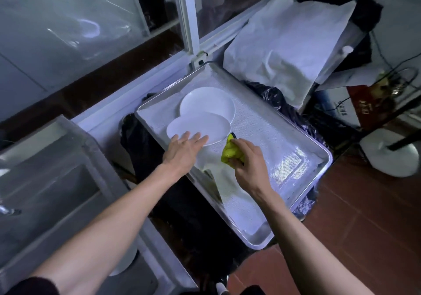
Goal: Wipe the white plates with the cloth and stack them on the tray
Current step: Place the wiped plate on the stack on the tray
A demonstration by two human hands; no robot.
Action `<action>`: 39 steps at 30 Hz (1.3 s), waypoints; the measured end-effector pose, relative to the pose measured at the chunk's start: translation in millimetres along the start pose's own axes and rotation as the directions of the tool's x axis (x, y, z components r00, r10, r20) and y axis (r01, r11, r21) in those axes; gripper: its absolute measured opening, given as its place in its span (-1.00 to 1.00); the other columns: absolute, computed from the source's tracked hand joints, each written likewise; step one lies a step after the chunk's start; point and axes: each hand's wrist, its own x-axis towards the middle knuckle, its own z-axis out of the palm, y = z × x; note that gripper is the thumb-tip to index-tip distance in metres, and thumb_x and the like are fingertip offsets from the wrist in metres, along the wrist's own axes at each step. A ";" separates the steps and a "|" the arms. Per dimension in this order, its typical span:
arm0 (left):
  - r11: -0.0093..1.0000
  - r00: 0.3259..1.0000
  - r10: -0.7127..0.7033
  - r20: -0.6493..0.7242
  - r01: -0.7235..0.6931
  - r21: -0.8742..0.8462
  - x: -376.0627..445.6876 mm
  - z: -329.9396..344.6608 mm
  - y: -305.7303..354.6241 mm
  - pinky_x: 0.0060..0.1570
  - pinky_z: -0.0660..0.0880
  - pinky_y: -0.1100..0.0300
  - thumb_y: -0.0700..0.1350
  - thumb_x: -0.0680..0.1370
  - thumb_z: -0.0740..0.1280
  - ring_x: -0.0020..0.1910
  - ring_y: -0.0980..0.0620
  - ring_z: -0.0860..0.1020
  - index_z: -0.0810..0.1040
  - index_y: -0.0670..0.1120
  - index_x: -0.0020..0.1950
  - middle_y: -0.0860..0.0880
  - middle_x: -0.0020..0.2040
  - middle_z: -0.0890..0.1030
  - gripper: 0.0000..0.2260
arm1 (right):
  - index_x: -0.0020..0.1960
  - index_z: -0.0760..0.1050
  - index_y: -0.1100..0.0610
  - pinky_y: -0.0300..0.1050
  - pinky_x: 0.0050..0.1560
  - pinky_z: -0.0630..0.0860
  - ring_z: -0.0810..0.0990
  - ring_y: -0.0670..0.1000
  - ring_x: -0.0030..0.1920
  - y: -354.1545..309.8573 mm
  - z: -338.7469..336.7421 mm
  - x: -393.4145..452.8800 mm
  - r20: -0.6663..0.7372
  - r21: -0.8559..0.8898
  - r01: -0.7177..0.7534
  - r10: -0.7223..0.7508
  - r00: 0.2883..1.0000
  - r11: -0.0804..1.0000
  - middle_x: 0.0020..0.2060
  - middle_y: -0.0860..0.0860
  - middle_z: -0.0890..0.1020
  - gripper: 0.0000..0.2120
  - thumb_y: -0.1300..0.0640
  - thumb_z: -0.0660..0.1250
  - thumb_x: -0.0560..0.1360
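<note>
Red floor tiles and cluttered white paper frame a metal tray (305, 151) lined with white mesh, set on a dark-wrapped counter. 2 white plates lie in the tray's far half: the near plate (202, 126) overlaps the front edge of the far plate (208, 103), so they are offset rather than squarely stacked. The left hand (184, 150) is spread flat, fingers extended, fingertips resting on the near plate's closest rim and holding nothing. Just to its right, the right hand (247, 160) is closed around a bunched yellow cloth (231, 152), whose tip sits beside the same plate's right edge. The near plate lies straight ahead of the left hand, which is the closer one, so sliding it square over the far plate looks like the next move.
</note>
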 end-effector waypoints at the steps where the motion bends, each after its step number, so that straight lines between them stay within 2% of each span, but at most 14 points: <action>1: 1.000 1.000 0.000 0.000 0.000 0.003 3.9 1.9 0.7 0.43 0.26 -0.06 -0.33 0.57 0.17 0.55 -0.05 0.23 0.10 0.13 0.62 0.07 0.61 0.23 -0.32 | 0.38 0.49 -0.01 -0.08 0.23 0.38 0.44 0.09 0.21 2.2 -0.2 1.6 -0.001 0.001 -0.008 0.008 1.000 1.000 0.30 -0.10 0.55 -0.47 0.26 0.48 0.45; 8: 1.000 0.999 -0.008 0.045 0.007 0.020 29.9 14.3 6.7 0.48 0.19 -0.20 -0.37 0.52 0.24 0.59 -0.18 0.13 0.03 0.10 0.64 -0.02 0.63 0.15 -0.22 | 0.37 0.51 0.03 0.00 0.25 0.42 0.47 0.12 0.21 11.7 3.8 15.7 0.005 0.006 -0.023 0.023 1.000 1.000 0.30 -0.06 0.56 -0.47 0.25 0.50 0.43; 13: 0.999 0.997 0.014 0.075 -0.017 0.043 50.5 20.6 4.6 0.49 0.17 -0.19 -0.36 0.55 0.25 0.60 -0.20 0.06 -0.02 0.07 0.65 -0.04 0.65 0.06 -0.21 | 0.35 0.52 0.07 0.01 0.23 0.43 0.50 0.16 0.19 13.8 9.8 25.1 -0.017 0.035 -0.031 0.032 0.999 0.999 0.26 -0.04 0.58 -0.48 0.27 0.49 0.42; 20: 0.996 0.999 0.043 0.033 -0.045 0.078 78.6 28.5 -0.1 0.47 0.19 -0.18 -0.35 0.52 0.28 0.59 -0.24 0.04 -0.02 0.03 0.65 -0.06 0.64 0.05 -0.20 | 0.35 0.51 0.03 -0.16 0.20 0.33 0.47 0.08 0.17 12.3 15.4 36.4 -0.047 0.064 -0.051 0.054 0.997 0.997 0.25 -0.11 0.57 -0.48 0.28 0.45 0.42; 22: 0.996 0.998 0.048 0.032 -0.050 0.074 86.7 32.3 -2.4 0.48 0.16 -0.22 -0.29 0.56 0.29 0.59 -0.25 0.02 -0.03 0.02 0.65 -0.08 0.64 0.04 -0.23 | 0.36 0.51 0.04 -0.19 0.21 0.29 0.45 0.06 0.19 16.5 14.3 37.8 -0.042 0.064 -0.069 0.072 0.997 0.996 0.26 -0.11 0.56 -0.47 0.30 0.45 0.42; 24: 0.997 0.998 0.050 0.043 -0.052 0.055 93.4 36.7 -4.4 0.50 0.10 -0.27 -0.11 0.65 0.24 0.60 -0.27 -0.03 -0.08 0.00 0.66 -0.10 0.65 -0.03 -0.32 | 0.37 0.50 0.04 -0.22 0.20 0.27 0.45 0.06 0.19 20.3 12.2 38.2 -0.036 0.055 -0.082 0.084 0.996 0.995 0.27 -0.10 0.56 -0.46 0.31 0.45 0.42; 26: 0.997 0.996 0.046 0.072 -0.050 0.058 99.6 41.9 -6.2 0.52 0.00 -0.30 0.04 0.68 0.17 0.61 -0.28 -0.13 -0.19 0.00 0.65 -0.10 0.66 -0.14 -0.32 | 0.37 0.50 0.03 -0.22 0.19 0.28 0.44 0.06 0.18 24.0 10.8 38.6 -0.031 0.047 -0.090 0.092 0.995 0.995 0.27 -0.12 0.55 -0.46 0.31 0.44 0.42; 30: 0.998 0.992 0.038 0.120 -0.045 0.052 104.8 48.1 -8.4 0.54 -0.13 -0.30 0.10 0.68 0.13 0.60 -0.26 -0.27 -0.32 0.02 0.63 -0.08 0.65 -0.29 -0.28 | 0.37 0.50 0.04 -0.20 0.19 0.28 0.44 0.07 0.19 25.7 11.4 40.8 -0.018 0.039 -0.095 0.096 0.995 0.995 0.28 -0.10 0.56 -0.47 0.30 0.45 0.43; 32: 0.999 0.992 0.032 0.125 -0.037 0.035 104.5 44.3 -7.7 0.53 -0.11 -0.32 0.11 0.68 0.14 0.61 -0.25 -0.24 -0.26 0.03 0.64 -0.08 0.65 -0.25 -0.29 | 0.37 0.51 0.05 -0.17 0.21 0.31 0.45 0.08 0.21 23.4 13.4 42.2 0.000 0.033 -0.097 0.097 0.995 0.995 0.28 -0.09 0.56 -0.47 0.31 0.46 0.43; 36: 0.999 0.999 0.008 0.033 -0.007 -0.033 90.6 34.1 -5.2 0.48 0.10 -0.32 0.07 0.64 0.21 0.60 -0.22 0.03 0.16 -0.02 0.61 -0.15 0.62 0.14 -0.44 | 0.38 0.50 0.05 0.01 0.24 0.41 0.46 0.12 0.22 16.3 12.9 44.1 0.038 0.010 -0.085 0.084 0.996 0.996 0.28 -0.06 0.57 -0.47 0.30 0.46 0.43; 39: 0.998 0.999 0.009 -0.036 -0.011 -0.065 69.8 31.6 -4.1 0.48 0.18 -0.23 0.02 0.64 0.20 0.56 -0.19 0.17 0.34 -0.05 0.53 -0.14 0.53 0.33 -0.55 | 0.38 0.51 0.06 0.05 0.24 0.42 0.47 0.15 0.23 12.3 9.0 44.6 0.055 -0.019 -0.053 0.054 0.997 0.998 0.28 -0.04 0.57 -0.47 0.30 0.46 0.44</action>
